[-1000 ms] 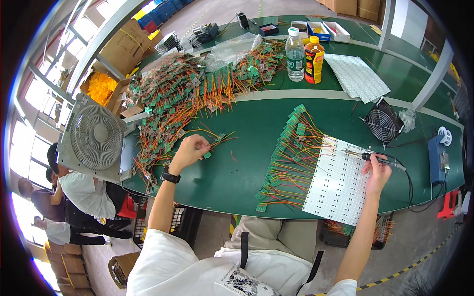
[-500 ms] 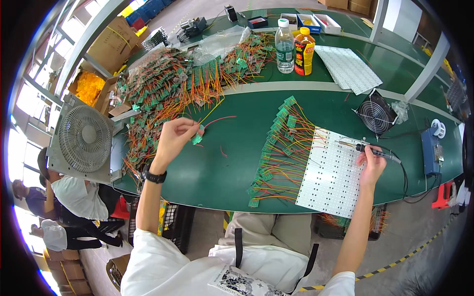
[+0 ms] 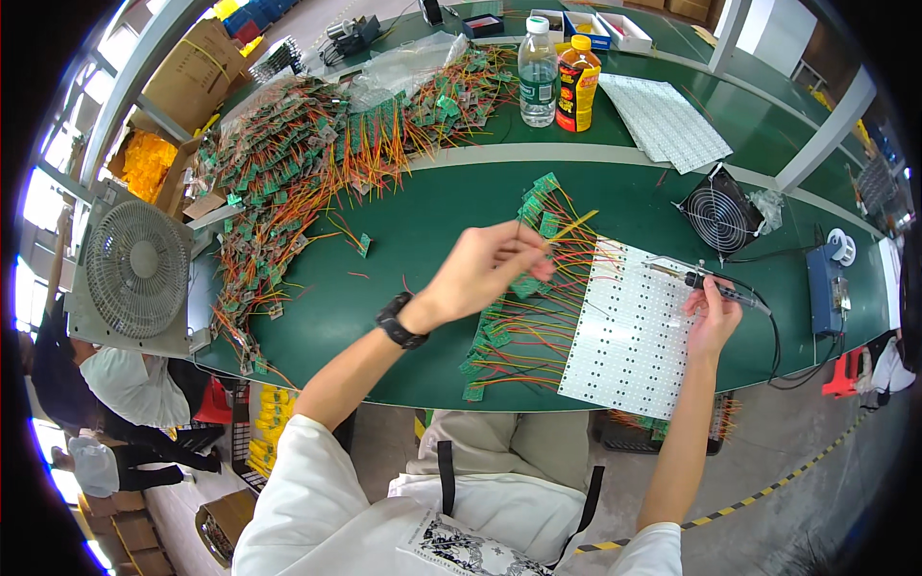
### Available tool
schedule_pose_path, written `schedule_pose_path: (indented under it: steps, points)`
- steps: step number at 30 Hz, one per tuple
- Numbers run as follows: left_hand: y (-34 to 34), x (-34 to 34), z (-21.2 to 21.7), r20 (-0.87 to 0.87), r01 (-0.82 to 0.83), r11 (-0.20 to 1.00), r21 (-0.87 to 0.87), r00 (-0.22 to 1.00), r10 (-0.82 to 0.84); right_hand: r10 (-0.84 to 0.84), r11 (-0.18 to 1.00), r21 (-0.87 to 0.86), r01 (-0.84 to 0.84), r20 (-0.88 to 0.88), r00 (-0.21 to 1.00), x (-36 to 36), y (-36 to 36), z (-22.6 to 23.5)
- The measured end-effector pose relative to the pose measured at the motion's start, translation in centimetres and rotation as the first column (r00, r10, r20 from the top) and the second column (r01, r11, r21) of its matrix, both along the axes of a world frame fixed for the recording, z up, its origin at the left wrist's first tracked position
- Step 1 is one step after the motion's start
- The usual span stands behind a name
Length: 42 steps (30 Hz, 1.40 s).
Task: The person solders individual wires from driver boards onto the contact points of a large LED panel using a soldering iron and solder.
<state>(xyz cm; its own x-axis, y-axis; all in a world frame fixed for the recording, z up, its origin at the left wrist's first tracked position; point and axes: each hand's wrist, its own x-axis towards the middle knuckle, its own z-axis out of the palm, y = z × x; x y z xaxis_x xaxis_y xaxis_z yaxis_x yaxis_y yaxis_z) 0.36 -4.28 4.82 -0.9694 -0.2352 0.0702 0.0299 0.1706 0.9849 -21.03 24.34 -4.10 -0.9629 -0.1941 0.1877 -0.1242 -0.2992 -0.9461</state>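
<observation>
My left hand (image 3: 495,267) is closed in a pinch, with a yellow wire (image 3: 576,228) sticking out past the fingertips. The fingers hide whatever that wire joins. Beneath and beyond this hand runs a row of small green circuit boards (image 3: 497,334), their red and yellow wires reaching to the left edge of a white perforated panel (image 3: 624,336). A soldering iron (image 3: 699,278) is gripped in my right hand (image 3: 711,315), its tip pointing left above the panel's upper right part. A single wired board (image 3: 364,246) lies on the green table to the left.
A large heap of wired boards (image 3: 279,144) covers the table's left side. Two bottles, one clear (image 3: 538,82) and one orange-capped (image 3: 577,86), stand at the back beside white sheets (image 3: 663,120). A black fan (image 3: 720,216) and a blue soldering station (image 3: 828,288) are at right.
My left hand has moved right from beside the heap to above the row of boards, carrying the wire. My right hand still holds the soldering iron over the panel. The view has shifted slightly.
</observation>
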Motion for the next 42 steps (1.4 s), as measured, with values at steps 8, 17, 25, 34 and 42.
schedule_pose_path:
  steps: [8, 17, 25, 34, 42]
  points:
    - [4.1, -5.8, -0.4, 0.117, 0.229, 0.961, -0.156, 0.97, -0.212, -0.001, 0.996, -0.089, 0.008, 0.072, 0.997, -0.2, 0.2, 0.0]
    - [4.3, -7.1, -6.3, -0.208, -0.059, 0.754, -0.654, 0.973, -0.104, -0.013, 1.0, 0.018, 0.013, -0.002, 1.0, 0.6, -0.4, 0.5]
    - [4.1, -7.0, -6.7, -0.214, -0.066, 0.743, -0.666, 0.971, -0.105, -0.044, 0.994, 0.092, 0.059, -0.165, 0.985, 0.6, -0.9, 2.2]
    - [3.7, -7.0, -7.1, -0.235, -0.092, 0.788, -0.609, 0.97, -0.068, 0.122, 0.988, 0.084, -0.126, 0.051, 0.991, 1.1, 0.5, 0.1]
    - [3.7, -6.9, -7.1, -0.201, -0.107, 0.784, -0.611, 0.979, -0.024, 0.151, 0.981, 0.118, -0.152, 0.013, 0.988, 1.4, 0.6, -0.1]
